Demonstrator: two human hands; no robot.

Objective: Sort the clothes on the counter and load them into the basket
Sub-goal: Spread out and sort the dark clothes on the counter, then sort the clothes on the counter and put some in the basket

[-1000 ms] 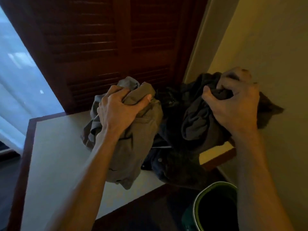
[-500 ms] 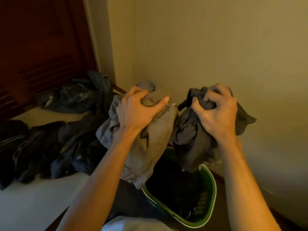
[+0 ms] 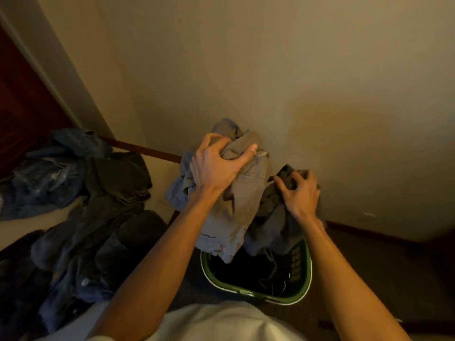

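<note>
My left hand (image 3: 216,166) grips a bunched light grey garment (image 3: 236,212) that hangs down over the green basket (image 3: 304,286). Just to its right and a little lower, my right hand (image 3: 299,193) grips a dark grey garment (image 3: 270,230) whose lower end reaches the basket's far rim. The basket stands on the dark floor against the wall, its inside dark. A heap of dark and blue clothes (image 3: 81,217) lies on the pale counter (image 3: 14,227) at the left.
A beige wall (image 3: 295,70) rises directly behind the basket. A dark wooden shutter door (image 3: 19,99) stands at the far left. The counter's dark wood edge (image 3: 147,151) runs to the wall. My white shirt (image 3: 216,323) fills the bottom of the view.
Both hands have carried their garments rightward off the counter and lowered them over the basket. My right hand has dropped below the left. The view has swung right and down.
</note>
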